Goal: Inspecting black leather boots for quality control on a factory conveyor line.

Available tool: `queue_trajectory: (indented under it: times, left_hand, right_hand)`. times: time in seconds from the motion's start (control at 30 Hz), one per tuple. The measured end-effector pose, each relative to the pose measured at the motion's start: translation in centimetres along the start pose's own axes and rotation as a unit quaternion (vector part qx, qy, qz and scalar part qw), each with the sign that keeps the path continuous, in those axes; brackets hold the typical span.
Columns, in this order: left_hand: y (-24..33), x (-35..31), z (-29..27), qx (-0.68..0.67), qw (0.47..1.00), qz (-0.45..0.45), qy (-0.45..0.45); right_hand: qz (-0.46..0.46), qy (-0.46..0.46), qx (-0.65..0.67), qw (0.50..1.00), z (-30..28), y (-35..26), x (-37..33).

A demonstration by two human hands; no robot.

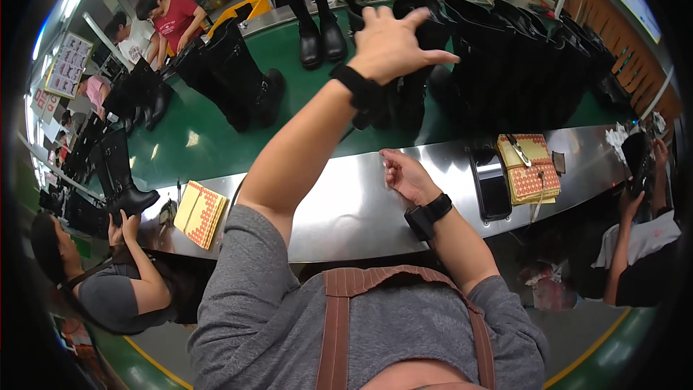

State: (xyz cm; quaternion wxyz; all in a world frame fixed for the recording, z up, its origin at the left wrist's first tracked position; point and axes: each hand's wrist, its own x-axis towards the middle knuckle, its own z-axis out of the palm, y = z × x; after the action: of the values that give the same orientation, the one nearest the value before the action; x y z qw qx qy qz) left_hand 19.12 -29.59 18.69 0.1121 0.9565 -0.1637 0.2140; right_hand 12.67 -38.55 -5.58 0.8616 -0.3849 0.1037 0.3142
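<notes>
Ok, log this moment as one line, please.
left hand: open, reaching over tall black boot | right hand: loosely curled above steel counter, empty

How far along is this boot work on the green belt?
Many tall black boots already stand upright on the green belt. In hand: the left hand reaches out to a black boot in front, fingers spread, while the right hand rests loosely curled on the steel counter. What remains cannot be told.

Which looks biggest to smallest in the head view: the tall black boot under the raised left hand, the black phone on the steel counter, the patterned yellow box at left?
1. Tall black boot
2. Patterned yellow box
3. Black phone
Box and phone look close; fisheye bending makes that unsure.
</notes>
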Motion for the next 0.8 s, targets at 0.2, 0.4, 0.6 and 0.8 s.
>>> queue_trajectory:
  times: [0.2,0.4,0.6,0.8]
  left_hand:
    - [1.8,2.2,2.6,-0.005,0.999,-0.043,0.005]
    - [-3.1,0.8,4.7,0.054,0.982,-0.006,0.181]
    - [-5.4,-4.4,-0.4,-0.038,0.944,0.087,0.316]
    - [-2.3,-14.0,-8.7,-0.030,0.920,0.175,0.349]
  right_hand:
    - [0.000,-0.022,-0.004,1.000,-0.2,0.0,0.2]
    - [-0.050,0.004,-0.051,0.997,-0.1,0.3,0.0]
    - [-0.598,0.183,-0.495,0.604,4.6,-1.7,-3.1]
    - [-0.586,0.132,-0.581,0.549,9.0,-2.3,-8.5]
